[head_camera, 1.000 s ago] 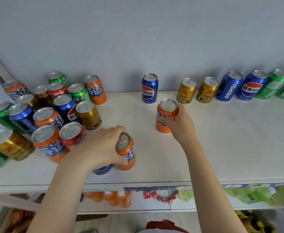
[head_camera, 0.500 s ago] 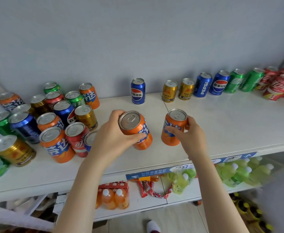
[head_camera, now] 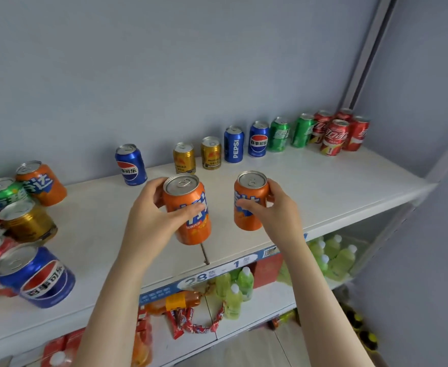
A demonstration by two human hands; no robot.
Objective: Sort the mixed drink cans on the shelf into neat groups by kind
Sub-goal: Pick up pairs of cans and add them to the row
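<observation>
My left hand (head_camera: pixel 154 221) grips an orange Fanta can (head_camera: pixel 188 210) held just above the white shelf (head_camera: pixel 323 186). My right hand (head_camera: pixel 275 210) grips a second orange Fanta can (head_camera: pixel 249 200) that stands on the shelf beside it. Along the back wall stand a lone blue Pepsi can (head_camera: pixel 131 165), two gold cans (head_camera: pixel 196 157), two blue Pepsi cans (head_camera: pixel 246 141), two green Sprite cans (head_camera: pixel 291 132) and several red Coca-Cola cans (head_camera: pixel 339 131). A mixed cluster of cans (head_camera: pixel 18 229) crowds the left end.
A vertical shelf post (head_camera: pixel 365 51) rises at the back right. Below, a lower shelf holds green drink bottles (head_camera: pixel 334 258), orange bottles (head_camera: pixel 175 303) and red snack packets (head_camera: pixel 191 321). A blue price strip (head_camera: pixel 207 276) runs along the shelf's front edge.
My left hand lifted an orange can out of the left cluster and carried it right, next to the can in my right hand. The view swung right, showing the red cans.
</observation>
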